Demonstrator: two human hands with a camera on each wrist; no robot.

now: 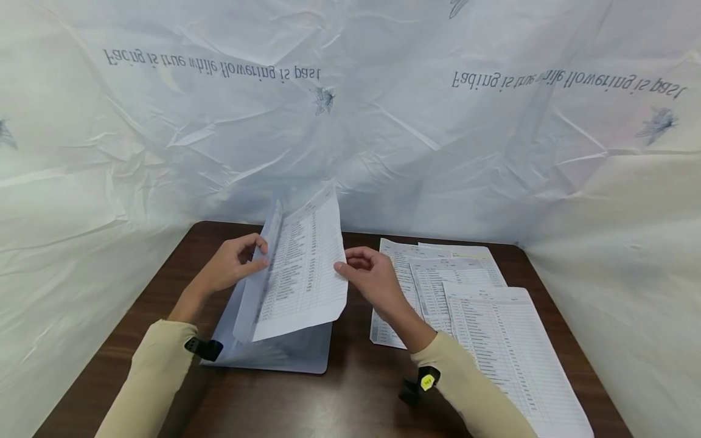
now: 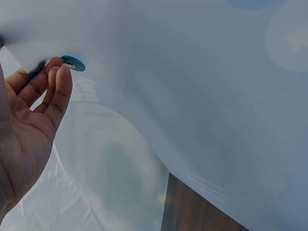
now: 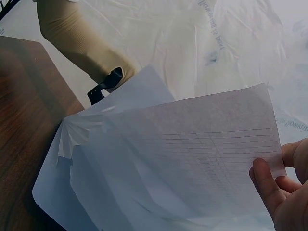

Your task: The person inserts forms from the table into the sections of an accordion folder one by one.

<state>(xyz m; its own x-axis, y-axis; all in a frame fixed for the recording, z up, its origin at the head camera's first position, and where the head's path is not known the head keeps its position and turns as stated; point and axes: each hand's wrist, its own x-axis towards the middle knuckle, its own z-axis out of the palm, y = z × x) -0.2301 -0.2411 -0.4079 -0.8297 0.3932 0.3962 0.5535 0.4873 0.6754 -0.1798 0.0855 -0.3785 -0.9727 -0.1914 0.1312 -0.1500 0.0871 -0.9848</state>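
A bluish translucent plastic document folder (image 1: 296,356) lies on the table, its upper layer raised. My left hand (image 1: 232,264) holds that raised layer at its left side, thumb and fingers curled at the edge. By the left fingertips in the left wrist view is a teal round disc (image 2: 73,63) on the plastic. My right hand (image 1: 375,277) pinches the right edge of a printed sheet (image 1: 306,261) of lined paper between thumb and fingers. The sheet stands tilted, its left part within the folder. In the right wrist view, pleats (image 3: 79,130) show at the folder's corner.
Several overlapping printed sheets (image 1: 506,353) lie on the right of the dark wooden table (image 1: 350,401), partly under the right forearm. Pale plastic sheeting (image 1: 383,134) with printed lettering hangs behind and beside the table.
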